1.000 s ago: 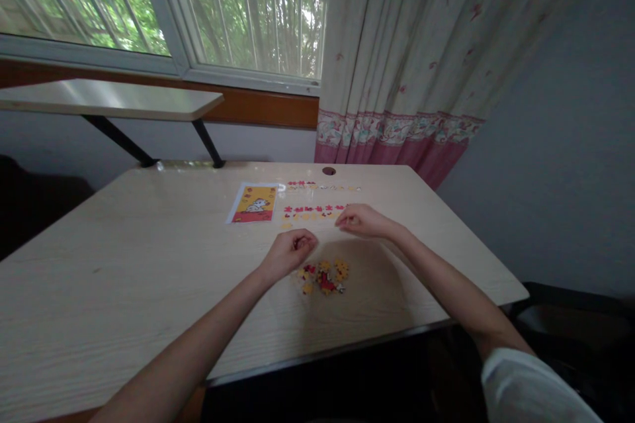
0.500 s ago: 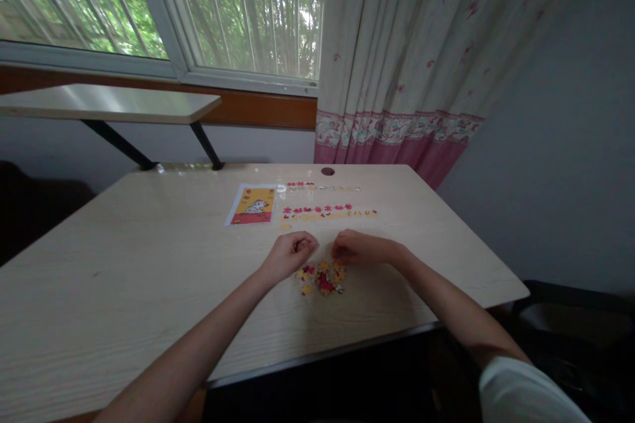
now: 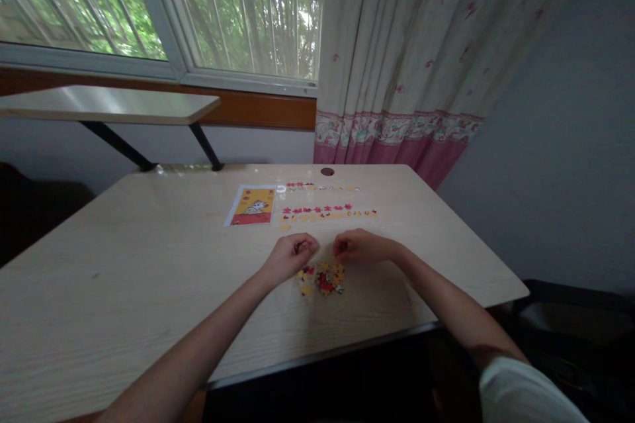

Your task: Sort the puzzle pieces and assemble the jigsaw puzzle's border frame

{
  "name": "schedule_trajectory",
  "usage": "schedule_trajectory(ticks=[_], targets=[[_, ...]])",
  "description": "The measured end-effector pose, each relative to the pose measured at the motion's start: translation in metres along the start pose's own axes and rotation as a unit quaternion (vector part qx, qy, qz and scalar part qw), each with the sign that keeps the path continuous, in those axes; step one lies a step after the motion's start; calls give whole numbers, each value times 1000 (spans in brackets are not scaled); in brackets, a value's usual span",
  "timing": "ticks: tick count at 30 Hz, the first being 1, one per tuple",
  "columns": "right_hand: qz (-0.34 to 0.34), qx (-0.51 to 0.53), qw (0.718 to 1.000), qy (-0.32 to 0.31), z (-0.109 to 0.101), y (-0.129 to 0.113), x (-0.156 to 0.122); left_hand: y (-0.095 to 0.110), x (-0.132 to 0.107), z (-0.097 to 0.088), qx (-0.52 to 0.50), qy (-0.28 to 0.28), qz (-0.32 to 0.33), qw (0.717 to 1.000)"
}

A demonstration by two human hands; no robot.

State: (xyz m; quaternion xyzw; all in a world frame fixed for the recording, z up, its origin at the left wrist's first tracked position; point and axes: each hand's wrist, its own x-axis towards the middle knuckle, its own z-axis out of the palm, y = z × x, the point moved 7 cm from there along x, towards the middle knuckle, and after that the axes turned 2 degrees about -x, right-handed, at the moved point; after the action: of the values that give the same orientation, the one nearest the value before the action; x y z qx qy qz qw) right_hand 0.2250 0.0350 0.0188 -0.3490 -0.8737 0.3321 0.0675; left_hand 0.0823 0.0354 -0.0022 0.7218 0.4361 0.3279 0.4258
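Note:
A small pile of jigsaw pieces [image 3: 325, 279], yellow, red and some white, lies on the table just below my hands. My left hand [image 3: 294, 254] is curled above the pile's left side; whatever its fingers hold, if anything, is too small to make out. Over the pile's upper right, my right hand [image 3: 361, 247] has its fingertips bent down and pressed together, their contents hidden. Beyond the hands run rows of sorted pieces: a red row [image 3: 317, 209], a yellow row [image 3: 330, 216] and a farther mixed row [image 3: 325, 188].
A picture sheet [image 3: 254, 205] with a white animal on yellow and red lies left of the rows. The pale wooden table [image 3: 163, 264] has a cable hole [image 3: 327, 171] at its back. A raised shelf [image 3: 109, 102] stands at back left, and a curtain [image 3: 397, 79] hangs behind.
Both hands stay almost in place over the pile, with only a slight shift of the fingers. The rows and the picture sheet look the same.

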Motion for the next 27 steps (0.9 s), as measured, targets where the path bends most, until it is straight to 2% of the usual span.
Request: schedule_trajectory(ticks=[5,8,11,14,20,27], targets=[[-46,18,994,102,-13,-8,1,7,-2,2,1,-8,5,1000],[-32,63,979,189,-16,-7,3,10,-2,3,6,-2,2,1000],[-2,122,960,250,-10,-2,6,10,-2,4,10,3,1,1000],[4,141,950,277,-3,-1,8,7,-2,4,-2,10,-2,1000],[-20,53,939,338,-8,-11,1,2,-1,2,-50,18,-13,999],[-97,-6,934,344,-14,-20,-3,2,1,-2,-135,29,-13,990]])
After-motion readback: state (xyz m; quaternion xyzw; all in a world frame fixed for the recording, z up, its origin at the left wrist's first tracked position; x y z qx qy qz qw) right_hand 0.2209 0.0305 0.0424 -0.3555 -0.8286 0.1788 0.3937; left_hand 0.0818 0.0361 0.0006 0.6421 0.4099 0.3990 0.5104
